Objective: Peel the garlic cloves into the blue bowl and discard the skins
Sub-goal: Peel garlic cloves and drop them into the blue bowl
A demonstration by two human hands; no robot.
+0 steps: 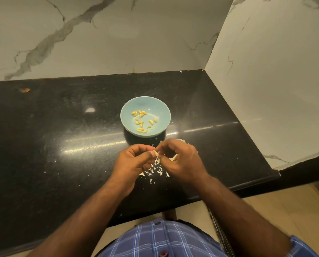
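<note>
Head view shows a round pale-blue ceramic bowl [145, 116] on the speckled black stone worktop [62, 127], holding about a dozen small, curved, yellow peeled garlic cloves [142, 120] scattered across its bottom. Just in front of the bowl, both hands meet over the worktop: the left hand [134, 160] curls its fingers and pinches a small pale garlic clove [155, 153] with its thumb, while the right hand [181, 160] pinches the same clove from the other side. Below the hands, nearer than the bowl, lie torn white papery skins [155, 171].
</note>
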